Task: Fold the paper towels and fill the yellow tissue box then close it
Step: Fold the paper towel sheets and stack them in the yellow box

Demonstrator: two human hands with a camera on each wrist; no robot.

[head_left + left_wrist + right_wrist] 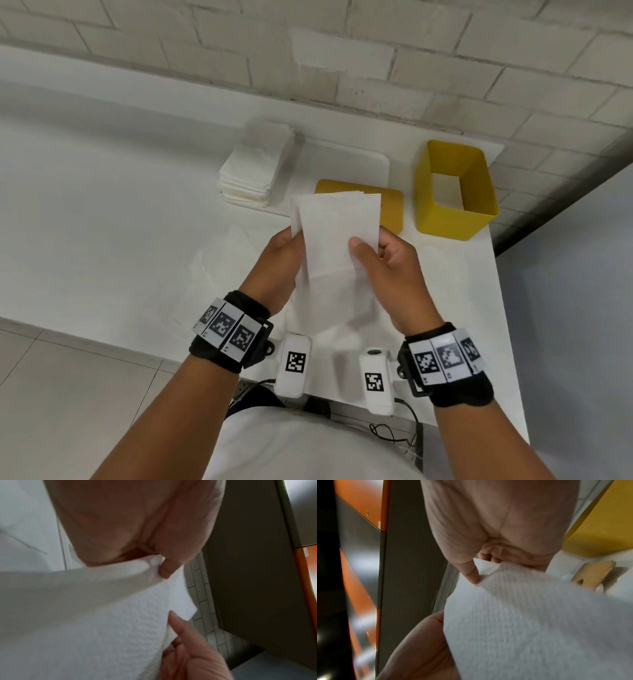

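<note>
Both hands hold a white paper towel up above the table, folded over on itself. My left hand grips its left edge; my right hand pinches the right edge, thumb on the front. The wrist views show the embossed towel pinched between thumb and fingers of the left hand and the right hand. The yellow tissue box stands open at the right, a white towel on its bottom. Its yellow lid lies flat left of it, partly behind the towel.
A stack of folded paper towels sits at the back left of the lid. A loose unfolded towel lies on the white table under my hands. A white brick wall runs behind. The table's right edge is close to the box.
</note>
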